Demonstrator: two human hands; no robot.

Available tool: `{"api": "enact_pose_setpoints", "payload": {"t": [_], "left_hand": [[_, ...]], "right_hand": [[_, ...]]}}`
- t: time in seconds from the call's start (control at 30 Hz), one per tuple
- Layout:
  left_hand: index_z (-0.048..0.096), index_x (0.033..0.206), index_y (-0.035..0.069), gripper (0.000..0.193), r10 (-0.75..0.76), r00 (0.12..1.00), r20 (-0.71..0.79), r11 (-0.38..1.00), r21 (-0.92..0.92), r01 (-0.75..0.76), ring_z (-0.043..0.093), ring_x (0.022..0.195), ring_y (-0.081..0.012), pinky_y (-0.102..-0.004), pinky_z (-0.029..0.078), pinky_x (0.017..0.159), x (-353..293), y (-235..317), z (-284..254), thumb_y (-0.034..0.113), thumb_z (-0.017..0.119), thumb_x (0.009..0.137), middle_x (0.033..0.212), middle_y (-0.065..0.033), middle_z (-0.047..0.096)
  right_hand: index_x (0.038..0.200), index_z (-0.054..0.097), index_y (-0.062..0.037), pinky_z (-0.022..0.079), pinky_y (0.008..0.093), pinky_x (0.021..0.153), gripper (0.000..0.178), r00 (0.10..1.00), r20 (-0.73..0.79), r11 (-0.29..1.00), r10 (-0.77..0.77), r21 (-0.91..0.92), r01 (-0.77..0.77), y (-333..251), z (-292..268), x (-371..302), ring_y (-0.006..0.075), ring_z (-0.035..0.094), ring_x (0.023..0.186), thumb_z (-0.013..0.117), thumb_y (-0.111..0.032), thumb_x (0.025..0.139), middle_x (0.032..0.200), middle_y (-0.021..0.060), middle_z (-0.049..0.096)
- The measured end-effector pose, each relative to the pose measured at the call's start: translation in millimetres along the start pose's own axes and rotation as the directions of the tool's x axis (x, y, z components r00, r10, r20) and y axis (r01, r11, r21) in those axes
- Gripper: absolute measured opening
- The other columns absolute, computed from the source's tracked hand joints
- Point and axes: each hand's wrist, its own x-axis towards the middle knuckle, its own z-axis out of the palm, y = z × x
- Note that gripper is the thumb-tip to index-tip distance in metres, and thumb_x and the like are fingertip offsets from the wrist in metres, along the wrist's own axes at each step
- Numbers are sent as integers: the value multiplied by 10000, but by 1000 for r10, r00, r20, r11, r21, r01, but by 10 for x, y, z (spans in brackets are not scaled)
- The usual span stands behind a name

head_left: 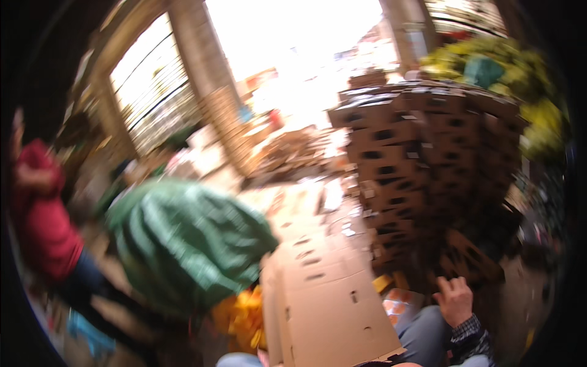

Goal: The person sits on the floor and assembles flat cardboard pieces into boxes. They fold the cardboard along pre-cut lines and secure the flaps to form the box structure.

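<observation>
A large flat brown cardboard sheet (333,306) with small slots and fold lines lies before me, between my denim-clad knees. My right hand (454,300), in a dark checked cuff, is raised to the right of the sheet, over my knee (422,333). Its fingers are slightly bent and apart, with nothing in them. Only a small patch of what looks like my left hand (263,358) shows at the lower edge, by the sheet's left side; its fingers are hidden. More flat cardboard extends away beyond the sheet.
A tall stack of brown cardboard boxes (422,153) with dark hand holes stands at right. A bulging green sack (189,238) sits at left, with yellow material (247,318) beneath. A person in a red top (46,208) stands far left, near a blue stool (92,333). Yellow bags (544,122) are piled behind the boxes.
</observation>
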Motion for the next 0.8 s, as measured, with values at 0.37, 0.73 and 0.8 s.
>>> {"api": "enact_pose_setpoints", "payload": {"t": [0.37,0.73,0.8], "left_hand": [[480,1313,135,658,257,908,-331,966,70,-248,377,1291,-363,-671,144,1062,944,-222,-1290,435,687,766,1375,-142,422],[507,1285,108,630,245,902,-356,966,12,-258,402,1270,-371,-677,201,1035,839,-426,-1267,416,694,768,1359,-148,436],[512,1280,104,625,243,902,-358,966,-1,-260,407,1266,-373,-678,211,1030,823,-447,-1220,412,695,769,1356,-149,439]], "right_hand": [[1191,549,-135,506,364,675,339,778,499,748,-382,661,-57,-426,35,-726,302,605,819,453,-372,969,877,150,562],[983,612,-19,469,419,744,419,766,586,540,-264,748,-386,-956,723,-864,345,598,869,603,-404,818,925,189,613],[1120,561,-109,448,360,799,439,632,680,508,-372,719,-475,-940,690,-836,296,580,967,501,-494,919,1015,135,596]]}}
